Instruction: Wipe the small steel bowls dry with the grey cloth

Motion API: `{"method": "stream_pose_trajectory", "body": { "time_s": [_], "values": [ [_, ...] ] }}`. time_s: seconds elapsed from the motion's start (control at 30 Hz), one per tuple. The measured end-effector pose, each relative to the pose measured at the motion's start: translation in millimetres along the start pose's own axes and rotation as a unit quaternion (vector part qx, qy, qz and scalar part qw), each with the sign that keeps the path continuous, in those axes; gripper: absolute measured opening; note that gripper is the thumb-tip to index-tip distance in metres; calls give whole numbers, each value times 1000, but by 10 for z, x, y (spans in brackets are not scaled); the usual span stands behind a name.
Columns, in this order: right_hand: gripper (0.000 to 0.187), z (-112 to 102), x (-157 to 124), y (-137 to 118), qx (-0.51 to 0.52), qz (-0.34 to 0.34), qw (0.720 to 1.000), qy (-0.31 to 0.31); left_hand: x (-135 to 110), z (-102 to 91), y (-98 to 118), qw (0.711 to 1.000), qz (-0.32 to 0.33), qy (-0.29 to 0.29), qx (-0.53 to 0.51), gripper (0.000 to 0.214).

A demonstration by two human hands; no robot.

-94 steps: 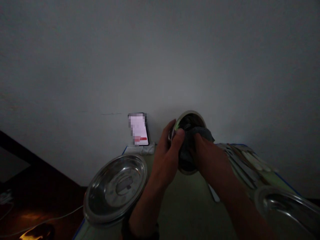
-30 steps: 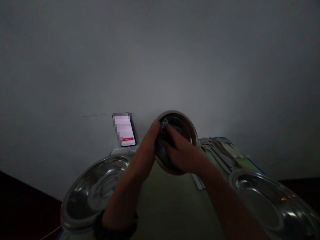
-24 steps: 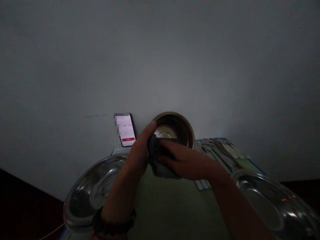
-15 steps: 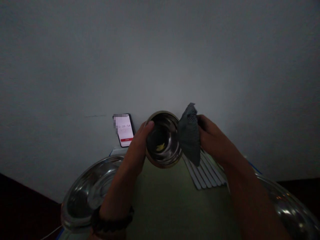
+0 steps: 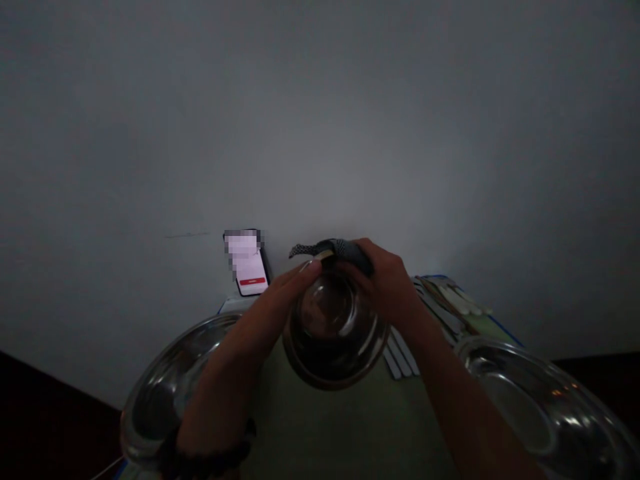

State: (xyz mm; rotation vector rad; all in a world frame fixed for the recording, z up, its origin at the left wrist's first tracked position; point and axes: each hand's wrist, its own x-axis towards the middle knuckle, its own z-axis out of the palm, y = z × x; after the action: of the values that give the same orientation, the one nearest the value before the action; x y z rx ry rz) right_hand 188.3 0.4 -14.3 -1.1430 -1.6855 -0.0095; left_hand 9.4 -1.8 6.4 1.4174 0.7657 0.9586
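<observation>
Between my hands is a shiny metal bowl [image 5: 340, 353], tilted and raised over the table. My left hand [image 5: 285, 290] grips its left side, with the thumb up by the far edge. Bunched in my right hand [image 5: 387, 273] is a grey cloth [image 5: 343, 250], pressed against the bowl's far right edge. A textured end of the cloth hangs out to the left, past my left thumb. The right fingertips are partly hidden by the cloth and the bowl.
Large metal basins stand at the left [image 5: 135, 400] and right [image 5: 565, 407] of the greenish table [image 5: 345, 433]. Several flat metal handles [image 5: 403, 353] lie under my right forearm, with pale-handled utensils [image 5: 467, 303] beyond. A phone [image 5: 250, 267] leans on the wall [image 5: 320, 133].
The bowl has come lower and tipped over. My right hand has moved left, bringing the cloth from beside the bowl onto its far edge. More of the utensils and right basin shows.
</observation>
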Motion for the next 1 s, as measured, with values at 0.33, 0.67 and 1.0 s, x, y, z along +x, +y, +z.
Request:
{"method": "stream_pose_trajectory", "body": {
  "time_s": [0.33, 0.67, 1.0],
  "values": [
    [38, 192, -38, 148, 136, 243, 960, -4, 145, 233, -18, 945, 219, 225, -90, 35],
    [27, -144, 14, 101, -115, 210, 971, -28, 79, -84, -4, 998, -15, 57, 4, 27],
    [38, 69, -2, -34, 92, 285, 945, 128, 142, -62, -132, 982, 96, 161, 9, 45]
  ]
}}
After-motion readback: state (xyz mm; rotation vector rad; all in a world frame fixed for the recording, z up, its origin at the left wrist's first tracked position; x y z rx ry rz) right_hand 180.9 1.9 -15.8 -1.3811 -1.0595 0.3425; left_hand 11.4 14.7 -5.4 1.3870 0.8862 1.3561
